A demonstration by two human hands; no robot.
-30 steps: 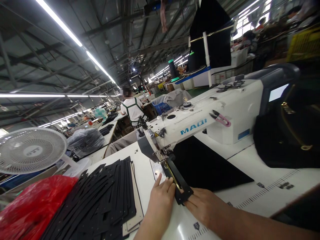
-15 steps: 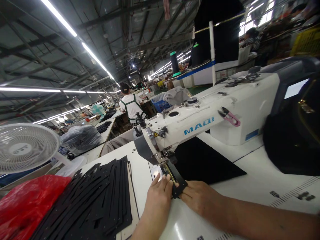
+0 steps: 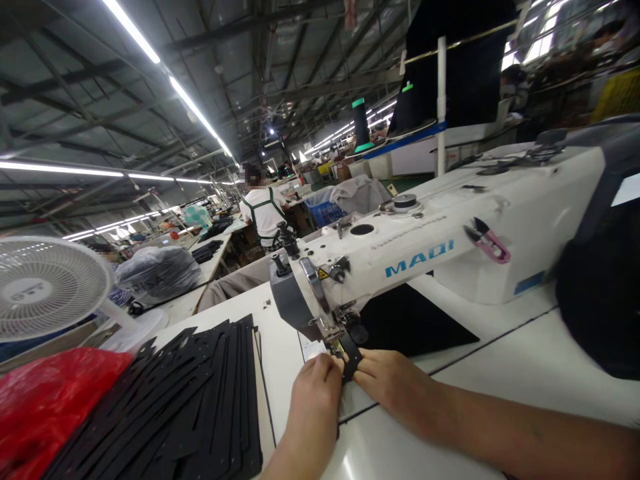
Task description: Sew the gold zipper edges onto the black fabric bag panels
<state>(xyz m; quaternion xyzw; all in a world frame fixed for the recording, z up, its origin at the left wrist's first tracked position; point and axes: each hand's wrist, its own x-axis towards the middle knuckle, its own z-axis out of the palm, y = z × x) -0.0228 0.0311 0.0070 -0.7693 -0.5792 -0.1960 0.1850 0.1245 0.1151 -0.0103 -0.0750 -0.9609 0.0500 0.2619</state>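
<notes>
A black fabric piece (image 3: 353, 360) with a strip of gold zipper teeth lies under the presser foot of a white sewing machine (image 3: 420, 257). My left hand (image 3: 316, 393) presses on its near left edge with bent fingers held together, close to the needle area. On the opposite side, my right hand (image 3: 393, 380) pinches the piece's right edge between thumb and fingers. Both hands hide part of the piece. A large black cloth panel (image 3: 415, 320) lies flat beneath the machine arm, beyond my right hand.
To the left lies a stack of black cut pieces (image 3: 200, 400), beside a red plastic bag (image 3: 55, 407) and a white fan (image 3: 50, 293). Pink-handled thread snips (image 3: 490, 241) rest on the machine arm. A co-worker (image 3: 265, 210) stands ahead. A thread cone (image 3: 361, 127) stands behind the machine.
The black piece has moved forward under the presser foot, and less of it shows. Both hands have moved with it, nearer the needle. The camera view has shifted slightly.
</notes>
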